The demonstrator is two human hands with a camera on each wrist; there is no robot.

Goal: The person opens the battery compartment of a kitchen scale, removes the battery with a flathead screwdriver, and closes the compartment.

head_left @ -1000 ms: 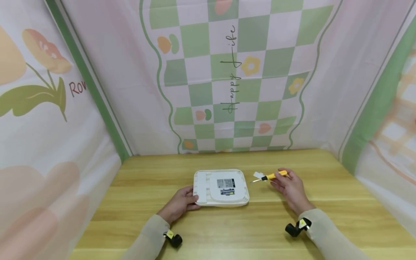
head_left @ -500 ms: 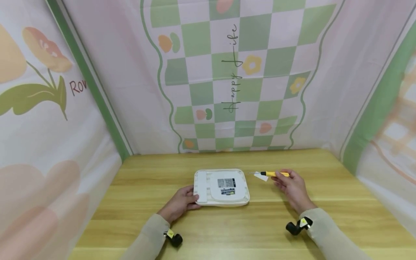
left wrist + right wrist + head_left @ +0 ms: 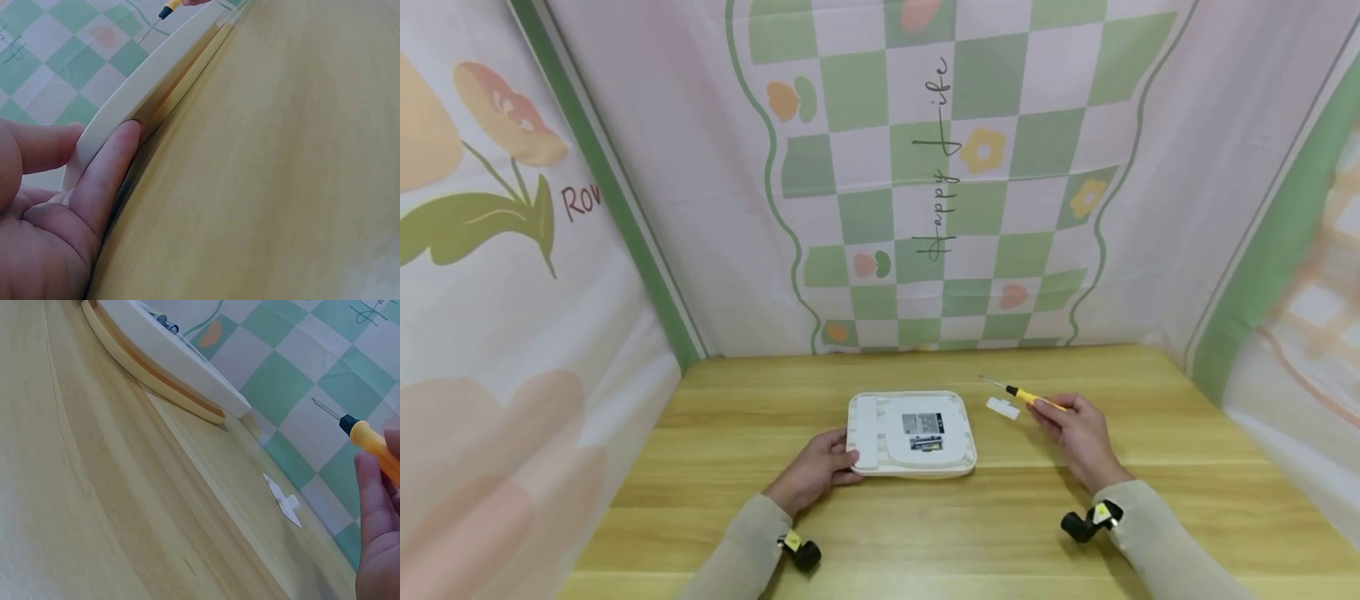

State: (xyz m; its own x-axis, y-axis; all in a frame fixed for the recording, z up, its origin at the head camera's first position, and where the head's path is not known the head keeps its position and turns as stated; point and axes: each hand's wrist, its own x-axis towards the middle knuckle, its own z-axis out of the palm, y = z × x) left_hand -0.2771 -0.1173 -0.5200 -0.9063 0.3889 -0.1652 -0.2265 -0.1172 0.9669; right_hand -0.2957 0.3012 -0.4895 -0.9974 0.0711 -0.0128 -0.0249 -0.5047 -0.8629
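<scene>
A white rounded-square device (image 3: 868, 433) lies on the table with its underside up, showing a grey label (image 3: 921, 423) and an uncovered battery compartment with batteries (image 3: 926, 443) in it. My left hand (image 3: 815, 471) pinches its left edge; in the left wrist view the thumb is on the upper rim and a finger lies underneath. Off to the right, my right hand (image 3: 1075, 437) holds a screwdriver (image 3: 1033, 398) by its yellow handle, shaft raised and pointing up and left. Just below the shaft, a small white battery cover (image 3: 1002, 407) with a tab lies on the table.
The wooden table (image 3: 910, 533) ends at the back against a hanging green-and-white checkered cloth (image 3: 955, 250). Printed cloth walls (image 3: 512, 333) stand on both sides. Each wrist carries a small black camera (image 3: 1078, 527).
The right hand has swung the screwdriver: its tip pointed down and left, then level, and now points up and left. The left hand and the device have stayed put.
</scene>
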